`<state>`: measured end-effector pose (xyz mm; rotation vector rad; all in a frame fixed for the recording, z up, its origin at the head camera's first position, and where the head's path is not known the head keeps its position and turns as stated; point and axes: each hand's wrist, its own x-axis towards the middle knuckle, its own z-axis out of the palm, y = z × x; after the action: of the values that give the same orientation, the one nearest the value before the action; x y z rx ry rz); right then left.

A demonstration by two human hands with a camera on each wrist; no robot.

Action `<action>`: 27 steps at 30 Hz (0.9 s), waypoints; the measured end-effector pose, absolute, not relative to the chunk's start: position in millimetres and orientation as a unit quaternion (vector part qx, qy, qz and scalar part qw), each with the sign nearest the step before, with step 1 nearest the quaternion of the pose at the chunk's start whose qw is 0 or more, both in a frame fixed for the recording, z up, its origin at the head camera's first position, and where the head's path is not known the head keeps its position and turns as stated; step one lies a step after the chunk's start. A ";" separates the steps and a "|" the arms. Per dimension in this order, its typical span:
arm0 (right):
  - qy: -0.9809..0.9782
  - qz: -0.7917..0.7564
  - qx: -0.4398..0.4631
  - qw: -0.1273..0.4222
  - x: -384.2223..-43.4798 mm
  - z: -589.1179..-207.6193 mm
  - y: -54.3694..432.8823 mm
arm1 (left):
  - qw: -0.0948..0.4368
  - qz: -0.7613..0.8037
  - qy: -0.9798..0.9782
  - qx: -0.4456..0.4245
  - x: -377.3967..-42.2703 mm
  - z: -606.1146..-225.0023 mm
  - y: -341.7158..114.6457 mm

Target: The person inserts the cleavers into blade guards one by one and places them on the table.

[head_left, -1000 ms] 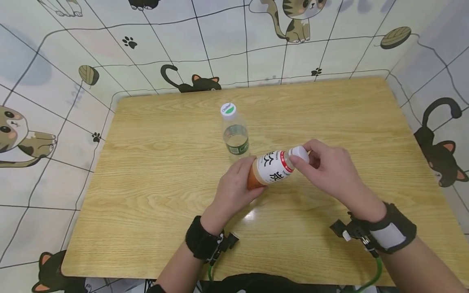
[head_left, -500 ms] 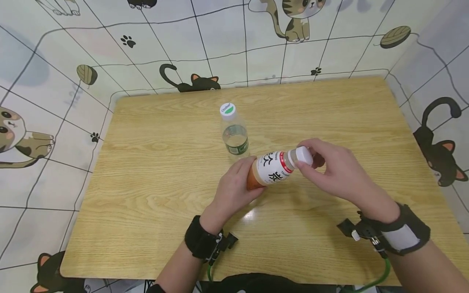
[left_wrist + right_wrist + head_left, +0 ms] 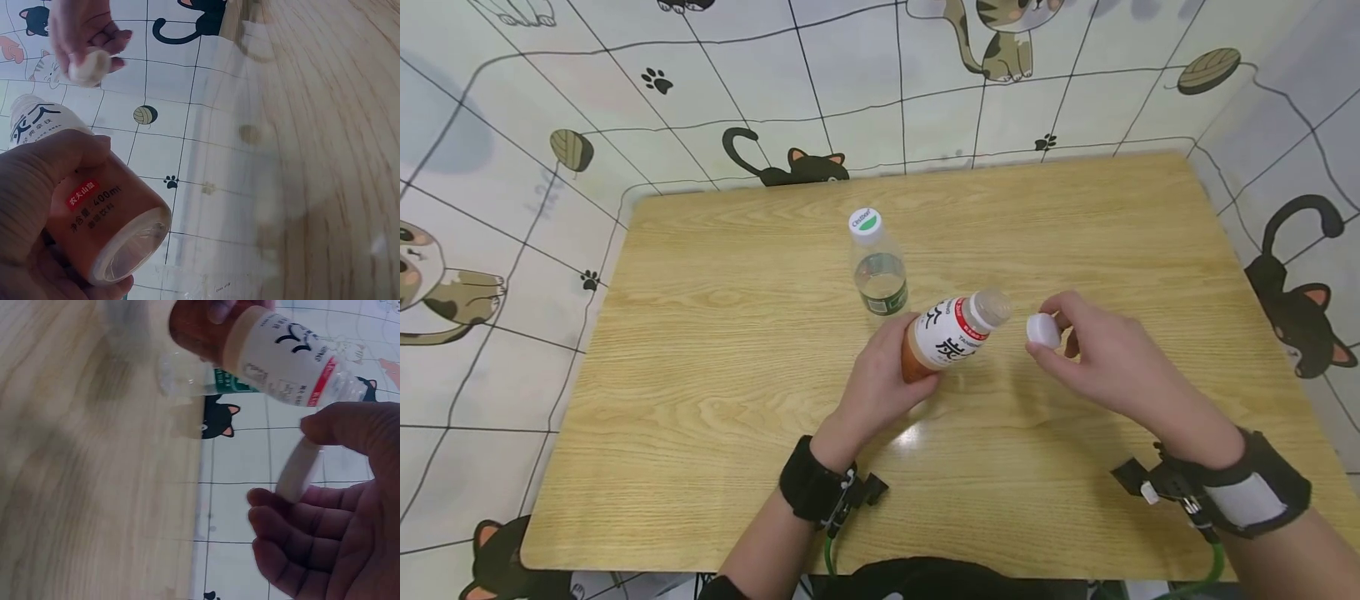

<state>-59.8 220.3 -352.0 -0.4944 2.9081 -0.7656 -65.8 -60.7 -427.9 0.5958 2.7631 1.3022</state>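
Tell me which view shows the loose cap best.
The head view: the loose cap shows there as a fairly sharp white disc, pinched by the right hand. The left wrist view has it blurred and partly covered by that hand; the right wrist view shows it nearly edge-on.

Forearms [image 3: 769,540] reach in from the near side, left hand [image 3: 876,371] curled and gripping, right hand [image 3: 1101,354] pinching!

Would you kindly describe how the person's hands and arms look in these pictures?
The left hand and right hand are gloveless. The left wrist strap and right wrist strap are black, each with a small black camera and green cable; the right one bears a pale grey patch.
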 end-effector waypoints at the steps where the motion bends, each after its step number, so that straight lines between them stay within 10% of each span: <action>1: 0.955 -0.241 -0.158 0.069 -60.2 -354.7 221.3 | 0.016 0.425 0.885 0.190 -66.3 -428.1 -60.3; 10: 0.958 -0.169 -0.174 0.152 -62.9 -388.8 224.8 | 0.046 0.491 0.854 0.169 -74.6 -429.3 -52.4; 27: 0.959 -0.142 -0.199 0.144 -51.8 -420.8 227.7 | 0.084 0.558 0.809 0.162 -89.7 -433.1 -16.4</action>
<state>-51.8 227.7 -420.8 -0.5734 2.7650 -0.4087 -89.7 -16.4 -433.1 0.4846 2.4155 1.6663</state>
